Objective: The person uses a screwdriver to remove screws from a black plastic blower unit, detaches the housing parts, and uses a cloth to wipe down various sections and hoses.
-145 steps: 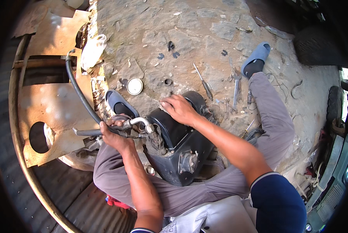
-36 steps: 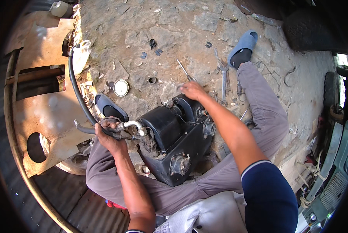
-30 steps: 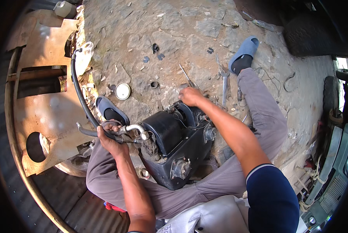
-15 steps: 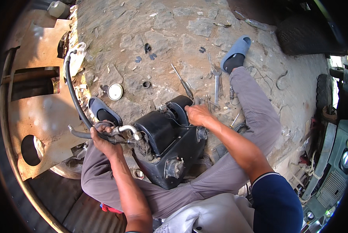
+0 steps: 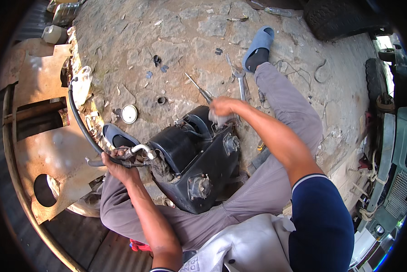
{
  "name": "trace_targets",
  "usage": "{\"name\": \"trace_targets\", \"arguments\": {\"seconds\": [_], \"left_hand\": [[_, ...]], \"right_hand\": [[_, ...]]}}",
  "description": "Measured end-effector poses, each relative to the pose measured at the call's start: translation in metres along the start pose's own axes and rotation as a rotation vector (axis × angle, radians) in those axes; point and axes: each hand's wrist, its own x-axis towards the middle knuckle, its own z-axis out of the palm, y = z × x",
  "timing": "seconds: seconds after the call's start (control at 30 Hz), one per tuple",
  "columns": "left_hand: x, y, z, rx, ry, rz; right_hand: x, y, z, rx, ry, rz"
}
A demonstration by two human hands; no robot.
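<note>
A black plastic blower housing (image 5: 196,167) with two rounded drums stands tilted between my legs, its metal pipes coming out on the left. Beside those pipes, my left hand (image 5: 121,164) is closed around a black hose (image 5: 82,119), which curves up and away to the far left. My right hand (image 5: 222,108) is over the far right end of the housing, right at the handle end of a screwdriver (image 5: 198,87) lying on the ground. Its fingers are smeared by motion, with a blurred greyish patch under them, so their grip is unclear.
A wrench (image 5: 241,86) lies near my right foot. A round tin lid (image 5: 129,114) and a small black ring (image 5: 161,100) are on the rough stone ground. Cut-out tan sheeting (image 5: 47,149) is at the left; a green vehicle front (image 5: 396,190) is at the right.
My right hand has moved from the housing's upper edge out toward the screwdriver handle. My left hand still grips the hose. The whole view has shifted slightly.
</note>
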Motion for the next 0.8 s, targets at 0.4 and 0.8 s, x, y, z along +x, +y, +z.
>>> {"name": "trace_targets", "arguments": {"seconds": [0.4, 0.8], "left_hand": [[-0.002, -0.001, -0.004, 0.01, -0.013, 0.054], [-0.006, -0.003, 0.016, 0.0, 0.014, 0.074]], "right_hand": [[-0.029, -0.073, 0.005, 0.591, 0.171, 0.082], [-0.055, -0.083, 0.042, -0.367, -0.103, -0.191]]}}
